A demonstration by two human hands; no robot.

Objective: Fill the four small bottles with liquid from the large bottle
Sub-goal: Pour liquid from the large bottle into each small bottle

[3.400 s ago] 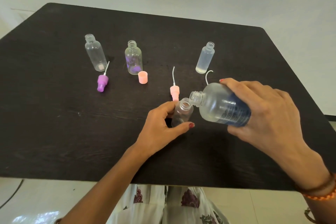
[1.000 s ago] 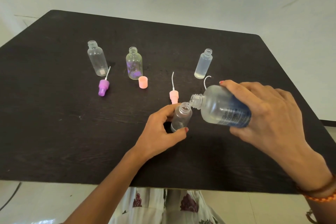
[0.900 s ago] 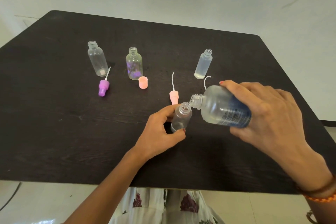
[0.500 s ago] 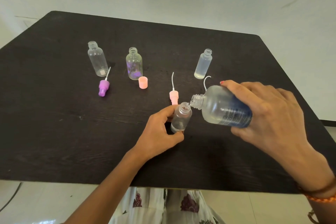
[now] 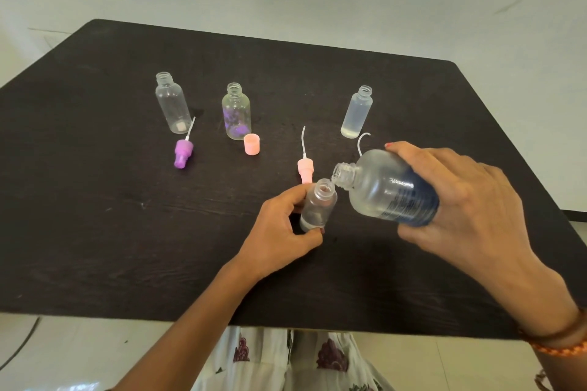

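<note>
My right hand [image 5: 457, 200] grips the large clear bottle [image 5: 381, 189] with a blue label, tipped almost flat, its open mouth touching the rim of a small clear bottle [image 5: 317, 205]. My left hand [image 5: 279, 232] holds that small bottle upright on the dark table [image 5: 95, 232]; a little liquid shows at its bottom. Three other small open bottles stand farther back: an empty-looking one [image 5: 171, 103] at the left, one with purple marks [image 5: 236, 111] in the middle, and a slim one [image 5: 357, 113] at the right with liquid at its base.
Loose caps lie between the bottles: a purple spray cap [image 5: 182, 152], a pink cap [image 5: 252, 144] and a pink spray cap with a tube [image 5: 305, 165]. A curved white tube [image 5: 362, 141] shows behind the large bottle. The table's front edge runs just before my lap.
Since the oldest frame the view has shifted slightly and the large bottle's mouth sits a bit closer over the small bottle. Over the last second both hands hold almost still.
</note>
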